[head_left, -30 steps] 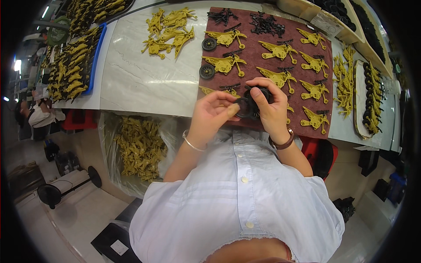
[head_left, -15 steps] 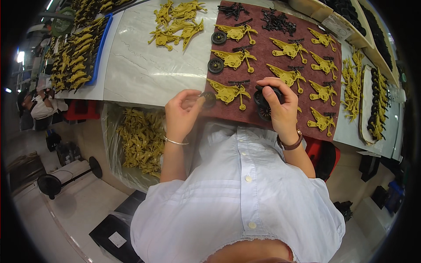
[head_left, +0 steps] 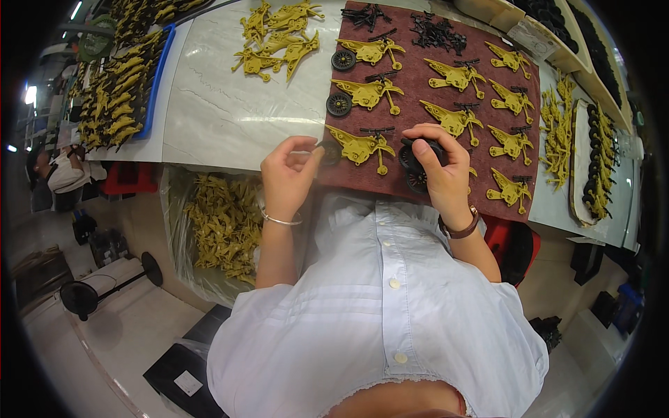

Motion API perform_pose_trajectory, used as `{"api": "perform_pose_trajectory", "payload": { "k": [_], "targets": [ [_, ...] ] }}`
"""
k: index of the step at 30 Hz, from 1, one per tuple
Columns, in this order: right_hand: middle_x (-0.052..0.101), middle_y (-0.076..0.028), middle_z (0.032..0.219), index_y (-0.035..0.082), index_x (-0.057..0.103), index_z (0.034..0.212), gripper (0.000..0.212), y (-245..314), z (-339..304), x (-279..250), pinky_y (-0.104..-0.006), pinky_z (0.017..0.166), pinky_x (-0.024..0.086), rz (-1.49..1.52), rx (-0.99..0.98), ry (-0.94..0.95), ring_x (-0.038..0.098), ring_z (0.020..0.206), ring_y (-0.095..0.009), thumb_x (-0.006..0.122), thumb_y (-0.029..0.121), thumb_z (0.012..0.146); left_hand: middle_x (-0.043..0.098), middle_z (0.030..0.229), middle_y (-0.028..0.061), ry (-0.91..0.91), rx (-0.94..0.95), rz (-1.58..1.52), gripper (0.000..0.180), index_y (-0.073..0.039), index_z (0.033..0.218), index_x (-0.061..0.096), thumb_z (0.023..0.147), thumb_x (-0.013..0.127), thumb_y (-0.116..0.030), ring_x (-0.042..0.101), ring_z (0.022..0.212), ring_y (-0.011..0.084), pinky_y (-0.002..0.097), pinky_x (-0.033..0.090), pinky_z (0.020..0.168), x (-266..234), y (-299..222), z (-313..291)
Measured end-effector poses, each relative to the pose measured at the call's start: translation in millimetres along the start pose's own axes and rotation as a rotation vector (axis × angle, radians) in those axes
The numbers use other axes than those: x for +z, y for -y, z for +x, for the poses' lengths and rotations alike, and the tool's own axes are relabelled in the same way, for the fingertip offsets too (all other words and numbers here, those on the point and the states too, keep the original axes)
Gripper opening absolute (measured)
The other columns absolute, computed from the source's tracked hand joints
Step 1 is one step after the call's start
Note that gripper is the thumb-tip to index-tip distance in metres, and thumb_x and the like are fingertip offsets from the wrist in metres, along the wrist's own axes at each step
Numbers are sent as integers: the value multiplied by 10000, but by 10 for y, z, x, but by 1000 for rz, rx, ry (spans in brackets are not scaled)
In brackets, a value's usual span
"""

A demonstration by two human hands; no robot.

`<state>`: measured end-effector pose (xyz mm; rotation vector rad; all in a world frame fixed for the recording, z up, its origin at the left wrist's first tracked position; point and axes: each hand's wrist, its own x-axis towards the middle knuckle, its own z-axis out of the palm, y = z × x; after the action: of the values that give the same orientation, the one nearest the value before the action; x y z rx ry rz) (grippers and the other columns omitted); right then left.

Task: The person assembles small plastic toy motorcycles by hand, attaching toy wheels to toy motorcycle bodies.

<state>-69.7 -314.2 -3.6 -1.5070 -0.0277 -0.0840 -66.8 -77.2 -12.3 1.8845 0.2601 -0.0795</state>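
Clutching wheels in right hand; touching blurred wheel with left hand, cannot tell if pinching. Could drop some by loosening.

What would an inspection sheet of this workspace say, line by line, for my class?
Surface: maroon cloth on a pale marbled tabletop.
Job's things: yellow pieces in columns, most with black bars; two in the left column have spoked wheels at their left ends.
Clutter: small black parts heaped at the cloth's far edge; loose yellow pieces left of the cloth.
Hands: left hand at a blurred dark wheel, grip unclear; right hand holds black wheels.
Cables: none clearly made out.
Surroundings: blue-edged tray at left; clear plastic bag of yellow pieces below; another person far left.
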Motion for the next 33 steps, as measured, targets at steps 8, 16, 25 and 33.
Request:
{"api": "perform_pose_trajectory", "payload": {
  "k": [8,16,25,33],
  "targets": [
    [618,-36,954,16,672,986,183,28,16,109,-250,811,447,191,160,-51,568,891,-110,644,173,895,605,1152,84,17,219,-119,295,-20,1183,584,908,628,-115,600,1001,144,255,489,801,408,-205,-196],
    [581,-110,1082,18,652,1048,301,100,68,297,-337,926,418,-184,-324,70,548,1040,-229,640,280,900,478,1332,79,579,-468,-1558,467,-103,1361,439,1032,302,-405,448,1260,205,402,353,1079,799,-418,-141],
    [495,-116,1177,21,648,1064,254,60,29,220,-377,1007,385,-187,-341,101,518,1165,-278,704,127,840,515,1288,66,583,-439,-1695,397,-98,1298,471,1018,395,-368,490,1215,201,379,406,1040,899,-343,-129],
    [538,-134,1120,45,672,1015,255,39,39,193,-386,939,443,-381,-523,91,538,1144,-311,694,58,762,538,1218,58,484,-462,-1613,351,-101,1248,508,1007,425,-341,517,1165,201,381,443,995,916,-471,-111]
  ]
}}
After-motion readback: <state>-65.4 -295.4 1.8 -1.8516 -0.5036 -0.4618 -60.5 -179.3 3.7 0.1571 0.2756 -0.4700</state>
